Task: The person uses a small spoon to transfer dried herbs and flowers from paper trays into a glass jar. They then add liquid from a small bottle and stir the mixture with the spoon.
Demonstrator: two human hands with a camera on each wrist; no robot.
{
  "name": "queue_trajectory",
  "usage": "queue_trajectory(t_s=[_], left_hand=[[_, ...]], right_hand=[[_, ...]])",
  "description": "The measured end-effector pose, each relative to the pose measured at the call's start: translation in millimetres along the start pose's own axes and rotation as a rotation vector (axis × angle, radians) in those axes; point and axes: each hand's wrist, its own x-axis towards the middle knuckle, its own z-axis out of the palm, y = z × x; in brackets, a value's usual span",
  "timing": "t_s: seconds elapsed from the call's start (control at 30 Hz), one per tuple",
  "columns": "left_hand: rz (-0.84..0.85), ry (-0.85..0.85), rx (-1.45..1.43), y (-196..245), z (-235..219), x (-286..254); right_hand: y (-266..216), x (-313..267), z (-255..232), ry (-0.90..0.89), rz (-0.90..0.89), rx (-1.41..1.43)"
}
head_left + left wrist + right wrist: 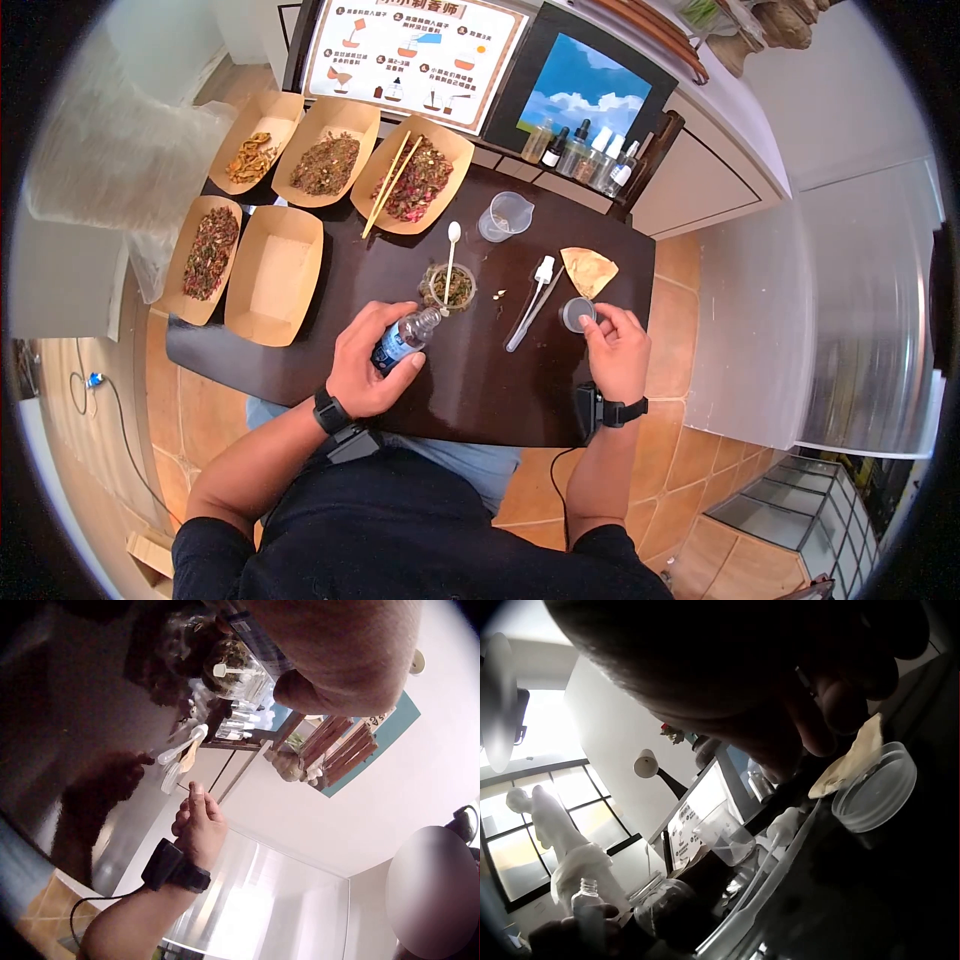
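- Left hand (362, 365): fingers grip an uncapped bottle (398, 341) near a jar (430, 292) with a white spoon (450, 258) in it.
- Right hand (618, 352): fingers curled near a clear lid (573, 317) on the worktop (480, 400); cannot tell whether they hold anything.

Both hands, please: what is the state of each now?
Left hand: closed around the blue-labelled plastic bottle.
Right hand: fingers curled beside the clear round lid; whether they hold anything cannot be told.
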Motion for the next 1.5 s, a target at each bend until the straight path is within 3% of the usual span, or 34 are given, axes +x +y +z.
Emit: queue_trajectory(t_s=[0.17, 0.23, 0.37, 0.47, 0.53, 0.63, 0.9, 1.13, 1.23, 1.3, 1.37, 1.5], left_hand=[[0.008, 0.005, -0.001, -1, 1, 0], [0.006, 0.011, 0.005, -2, 1, -1], [-0.009, 0.005, -0.001, -1, 2, -1], [0.002, 0.0, -0.002, -2, 2, 0], [0.011, 0.003, -0.004, -3, 2, 0], [0.011, 0.003, 0.003, -2, 2, 0], [0.0, 0.003, -0.014, -4, 2, -1], [0.012, 0.007, -0.018, -4, 1, -1], [0.0, -0.007, -0.026, -5, 1, -1], [0.007, -0.011, -0.029, -5, 2, -1], [0.013, -0.026, -0.026, -6, 1, -1], [0.104, -0.056, 0.043, -9, 4, 0]], right_hand=[[1, 3, 9, 0.017, -0.069, -0.167], [-8, 3, 7, -0.105, 0.096, -0.149], [-12, 5, 8, -0.082, 0.079, -0.138], [-16, 7, 14, -0.02, 0.015, -0.132], [-19, 14, 23, 0.093, -0.155, -0.111], [-31, 29, 39, 0.108, -0.197, -0.079], [-62, 58, 59, -0.062, -0.049, -0.265], [-60, 57, 57, -0.022, -0.036, -0.256], [-56, 50, 46, 0.052, -0.027, 0.068], [-46, 44, 45, 0.017, 0.105, 0.815], [-73, 25, 25, -0.008, 0.053, 1.159], [-103, 8, 35, 0.087, -0.043, 1.307]])
